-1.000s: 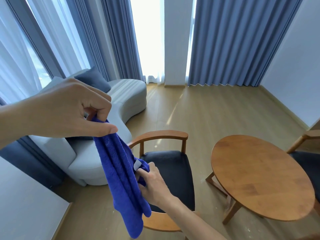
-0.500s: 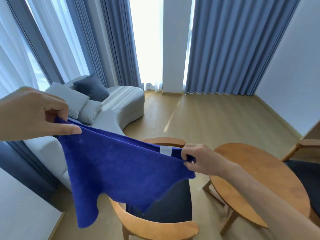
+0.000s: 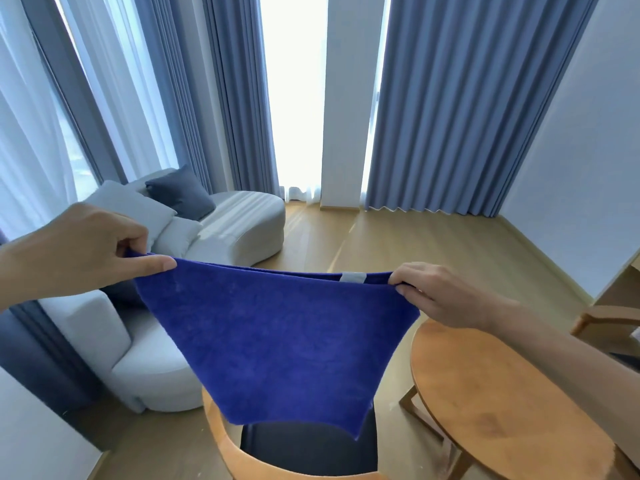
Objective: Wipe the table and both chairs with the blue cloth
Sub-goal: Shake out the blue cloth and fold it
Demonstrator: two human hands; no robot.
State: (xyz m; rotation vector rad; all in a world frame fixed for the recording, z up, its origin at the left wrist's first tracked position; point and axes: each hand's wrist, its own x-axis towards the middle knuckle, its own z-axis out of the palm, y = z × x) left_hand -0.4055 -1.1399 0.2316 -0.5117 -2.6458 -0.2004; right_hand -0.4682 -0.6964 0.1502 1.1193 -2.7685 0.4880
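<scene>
The blue cloth (image 3: 277, 344) hangs spread out flat in the air in front of me. My left hand (image 3: 79, 251) pinches its upper left corner and my right hand (image 3: 440, 296) pinches its upper right corner, beside a small white label. Below the cloth stands a wooden armchair (image 3: 221, 445) with a dark seat, mostly hidden behind the cloth. The round wooden table (image 3: 491, 410) is at the lower right, under my right forearm. A second wooden chair (image 3: 609, 320) shows only partly at the right edge.
A pale grey sofa (image 3: 228, 230) with grey and dark cushions stands at the left, along blue curtains (image 3: 450, 105) and windows. Wooden floor (image 3: 398, 244) stretches between the sofa and the right wall. A pale surface edge (image 3: 31, 441) sits at the lower left corner.
The cloth went from a bunched hanging strip to fully stretched: my hands pulled apart, the right one rising and moving right. My view tilted upward, so the chair and table sit lower in the frame.
</scene>
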